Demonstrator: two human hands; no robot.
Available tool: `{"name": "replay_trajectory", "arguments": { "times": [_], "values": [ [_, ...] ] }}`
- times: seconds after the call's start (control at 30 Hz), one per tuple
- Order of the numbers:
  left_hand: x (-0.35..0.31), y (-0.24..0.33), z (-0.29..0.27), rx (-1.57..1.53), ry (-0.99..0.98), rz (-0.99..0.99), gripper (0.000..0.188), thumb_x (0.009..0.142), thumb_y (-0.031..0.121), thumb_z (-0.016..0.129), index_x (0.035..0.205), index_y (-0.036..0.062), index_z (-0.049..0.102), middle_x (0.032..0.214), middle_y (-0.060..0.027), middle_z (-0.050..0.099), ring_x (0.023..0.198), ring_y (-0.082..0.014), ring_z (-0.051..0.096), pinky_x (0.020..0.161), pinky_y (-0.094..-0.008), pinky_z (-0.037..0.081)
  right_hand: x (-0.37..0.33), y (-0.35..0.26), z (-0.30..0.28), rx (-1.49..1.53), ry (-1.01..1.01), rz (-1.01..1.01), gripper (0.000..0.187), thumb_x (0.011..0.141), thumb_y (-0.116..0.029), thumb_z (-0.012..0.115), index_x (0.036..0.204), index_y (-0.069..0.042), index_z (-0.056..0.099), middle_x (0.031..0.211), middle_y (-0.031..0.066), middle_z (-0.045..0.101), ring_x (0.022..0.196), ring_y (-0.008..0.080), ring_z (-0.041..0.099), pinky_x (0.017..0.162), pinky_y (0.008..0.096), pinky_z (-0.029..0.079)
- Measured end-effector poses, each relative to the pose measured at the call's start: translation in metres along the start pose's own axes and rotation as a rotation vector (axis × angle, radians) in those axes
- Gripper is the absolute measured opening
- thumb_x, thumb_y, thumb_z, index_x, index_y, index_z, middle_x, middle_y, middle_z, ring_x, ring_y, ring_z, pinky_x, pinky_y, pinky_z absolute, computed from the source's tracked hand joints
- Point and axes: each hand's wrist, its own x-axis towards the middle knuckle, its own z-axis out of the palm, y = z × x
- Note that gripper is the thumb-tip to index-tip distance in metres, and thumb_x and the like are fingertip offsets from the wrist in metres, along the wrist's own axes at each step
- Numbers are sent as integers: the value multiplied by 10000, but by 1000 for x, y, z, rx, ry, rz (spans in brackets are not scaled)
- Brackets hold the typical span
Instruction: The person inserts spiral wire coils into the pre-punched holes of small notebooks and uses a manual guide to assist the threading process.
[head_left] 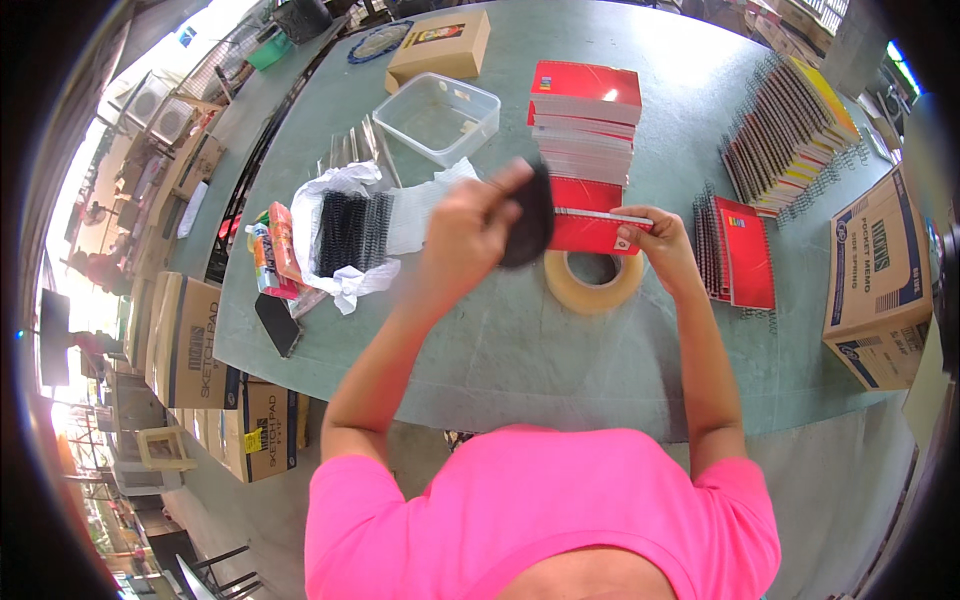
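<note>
My right hand (pixel 655 245) pinches the right end of a thin red-covered memo pad (pixel 588 233), held level above the table. Just left of the pad is my left hand (pixel 468 225), raised and smeared by motion, with its fingers closed on a dark rounded object (pixel 530 218) whose kind I cannot make out. Below the pad lies a wide roll of clear tape (pixel 572 293). Behind it rises a tall stack of red-covered pads (pixel 585 88). Black wire spirals (pixel 345 235) rest in crumpled white paper (pixel 350 285) left of my left hand.
A clear plastic tub (pixel 440 115) and a tan box (pixel 440 50) stand at the back. On the right are small red spiral notebooks (pixel 742 255), a long row of spiral-bound pads (pixel 785 130) and a cardboard carton (pixel 880 280). A dark phone-like slab (pixel 278 322) lies near the left edge.
</note>
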Motion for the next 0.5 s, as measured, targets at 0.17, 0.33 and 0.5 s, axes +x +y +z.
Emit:
{"name": "replay_trajectory", "arguments": {
  "times": [0.17,0.33,0.5],
  "values": [
    [9,10,8,-86,23,-58,390,774,78,634,1155,155,617,936,-177,631,873,-326,610,815,-365,473,-3,2,-5,0,10,-12,218,819,6,627,1037,10,640,838,27,663,750,67,599,717,208,488],
    [-7,-10,30,-12,-386,118,324,806,46,596,1124,95,627,887,-166,621,791,-296,592,759,-355,472,-4,3,0,23,-6,-7,207,821,8,627,1027,8,642,862,29,660,772,71,598,735,207,490],
    [23,26,9,-177,201,-202,435,764,39,646,1188,117,594,1003,-169,617,909,-307,602,842,-347,464,-6,8,-2,79,3,-1,238,809,1,649,1046,8,625,908,35,658,800,83,598,746,219,490]
  ]
}}
